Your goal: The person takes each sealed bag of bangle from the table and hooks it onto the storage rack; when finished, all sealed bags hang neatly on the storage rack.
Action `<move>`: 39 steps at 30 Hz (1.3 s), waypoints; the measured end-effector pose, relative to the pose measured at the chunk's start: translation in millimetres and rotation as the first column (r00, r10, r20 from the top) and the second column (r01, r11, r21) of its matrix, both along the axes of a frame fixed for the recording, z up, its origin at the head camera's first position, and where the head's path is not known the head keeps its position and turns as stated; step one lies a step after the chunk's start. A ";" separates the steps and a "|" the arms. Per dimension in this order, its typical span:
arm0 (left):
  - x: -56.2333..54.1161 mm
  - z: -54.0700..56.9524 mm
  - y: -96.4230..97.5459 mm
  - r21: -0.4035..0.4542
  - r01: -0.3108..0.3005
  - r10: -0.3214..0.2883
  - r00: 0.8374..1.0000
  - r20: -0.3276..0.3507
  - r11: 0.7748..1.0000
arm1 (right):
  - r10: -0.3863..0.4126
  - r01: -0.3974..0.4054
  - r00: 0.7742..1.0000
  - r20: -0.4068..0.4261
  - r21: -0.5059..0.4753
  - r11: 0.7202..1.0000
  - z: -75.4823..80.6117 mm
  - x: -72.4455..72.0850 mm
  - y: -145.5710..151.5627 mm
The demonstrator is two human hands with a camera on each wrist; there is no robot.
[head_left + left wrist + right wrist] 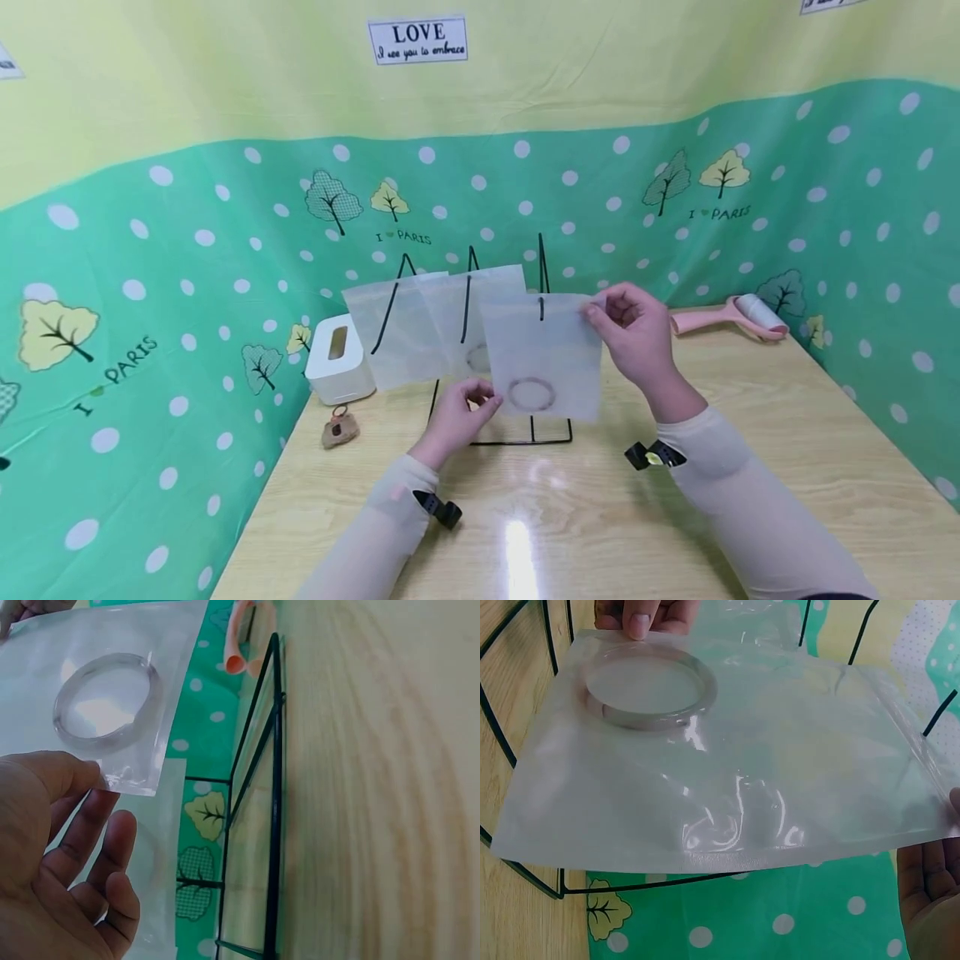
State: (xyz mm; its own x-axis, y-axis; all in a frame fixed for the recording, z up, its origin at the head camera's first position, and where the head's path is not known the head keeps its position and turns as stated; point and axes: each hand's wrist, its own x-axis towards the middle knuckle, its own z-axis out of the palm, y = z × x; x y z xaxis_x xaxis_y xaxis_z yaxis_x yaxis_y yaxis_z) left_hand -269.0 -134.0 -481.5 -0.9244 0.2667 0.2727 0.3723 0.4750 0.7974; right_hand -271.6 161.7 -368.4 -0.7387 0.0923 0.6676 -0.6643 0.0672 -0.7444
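Note:
A translucent zip bag (555, 342) hangs from the right prong of a black wire rack (521, 442), the prong passing through near its top. Inside lies a pale ring-shaped bangle (645, 720), at the bag's lower end. My left hand (459, 417) pinches the bag's lower left corner between thumb and index finger, its other fingers loosely curled. At the upper right corner, my right hand (637, 337) pinches the same bag. Just behind, a second bag (495, 296) with a ring in it hangs on the middle prong. A third bag (397, 333) is on the left prong.
A white box (333, 375) with a slot in its top stands at the table's back left. Before it lies a brown keychain (341, 429). A pink-handled lint roller (727, 317) rests at the back right, near the green patterned curtain (480, 200).

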 end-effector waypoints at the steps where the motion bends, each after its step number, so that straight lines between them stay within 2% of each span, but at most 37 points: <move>1: -1.4 0.0 0.0 0.008 -0.006 0.006 1.000 -0.003 1.000 | 0.002 -0.002 1.000 -0.004 -0.001 1.000 -0.4 -2.1 -0.1; 9: -15.7 -0.6 2.8 0.005 -0.036 0.036 0.997 -0.062 0.999 | -0.023 0.023 1.000 0.010 0.024 0.999 -0.9 -18.6 2.2; 16: -26.6 3.0 8.3 0.032 -0.069 0.070 0.997 -0.033 0.997 | -0.049 0.047 0.998 0.047 0.035 0.998 2.9 -31.1 3.7; 20: -31.9 6.1 11.1 0.039 -0.094 0.096 0.995 -0.041 0.995 | -0.067 0.064 0.996 0.057 0.057 0.996 5.2 -39.4 4.2; 26: -36.3 8.2 16.3 0.042 -0.138 0.139 0.990 -0.026 0.990 | -0.074 0.068 0.993 0.089 0.075 0.995 6.1 -53.5 7.1; 31: -39.6 9.3 20.3 0.064 -0.164 0.164 0.986 0.001 0.984 | -0.082 0.073 0.990 0.116 0.076 0.994 8.3 -59.5 9.0; 39: -46.4 8.1 26.3 0.054 -0.198 0.200 0.979 -0.032 0.979 | -0.066 0.058 0.991 0.114 0.071 0.996 7.9 -69.2 12.4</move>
State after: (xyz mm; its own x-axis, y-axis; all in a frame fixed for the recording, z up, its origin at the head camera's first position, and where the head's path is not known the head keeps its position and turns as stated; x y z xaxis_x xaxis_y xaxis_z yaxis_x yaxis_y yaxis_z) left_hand -315.4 -107.7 -473.4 -0.9467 0.0637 0.3159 0.3040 0.5016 0.8099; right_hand -340.8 174.1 -360.5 -0.8057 0.0975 0.5842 -0.5670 0.1584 -0.8084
